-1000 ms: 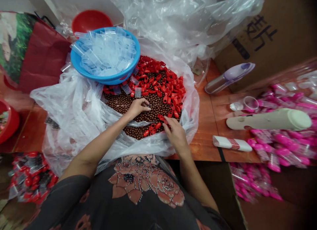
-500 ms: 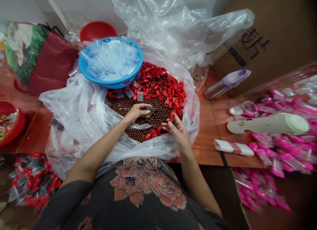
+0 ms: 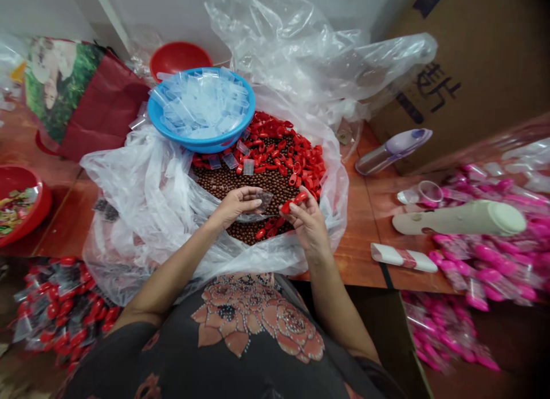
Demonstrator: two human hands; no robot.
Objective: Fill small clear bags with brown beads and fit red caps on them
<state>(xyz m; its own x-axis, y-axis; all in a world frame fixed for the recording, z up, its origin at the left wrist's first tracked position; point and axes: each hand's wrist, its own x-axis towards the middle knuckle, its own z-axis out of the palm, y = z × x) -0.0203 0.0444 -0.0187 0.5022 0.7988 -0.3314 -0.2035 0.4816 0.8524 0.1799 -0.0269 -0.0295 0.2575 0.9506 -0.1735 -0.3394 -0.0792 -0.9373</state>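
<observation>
My left hand (image 3: 235, 205) pinches a small clear plastic sleeve (image 3: 266, 200) between thumb and fingers. Facing it, my right hand (image 3: 308, 221) grips a red plastic cap (image 3: 287, 206), tilted toward the sleeve but apart from it. Whether a second red piece sits in those fingers, I cannot tell. Both hands hover over small round brown balls (image 3: 223, 181) heaped in a big translucent plastic bag (image 3: 337, 187). A pile of loose red caps (image 3: 307, 158) covers the balls at the far right, with a few more close to my right hand.
A blue bowl (image 3: 200, 142) of clear sleeves stands behind the balls, a red bowl (image 3: 180, 58) beyond it. To the right are a purple-lidded bottle (image 3: 393, 151), a pale flask (image 3: 459, 216) and pink-capped packs (image 3: 494, 261). Red-capped packs (image 3: 60, 313) lie at lower left.
My right hand has come closer to my left, and the red cap has swung from upright to tilted sideways. The sleeve shows more clearly in my left fingers. The whole view has shifted slightly.
</observation>
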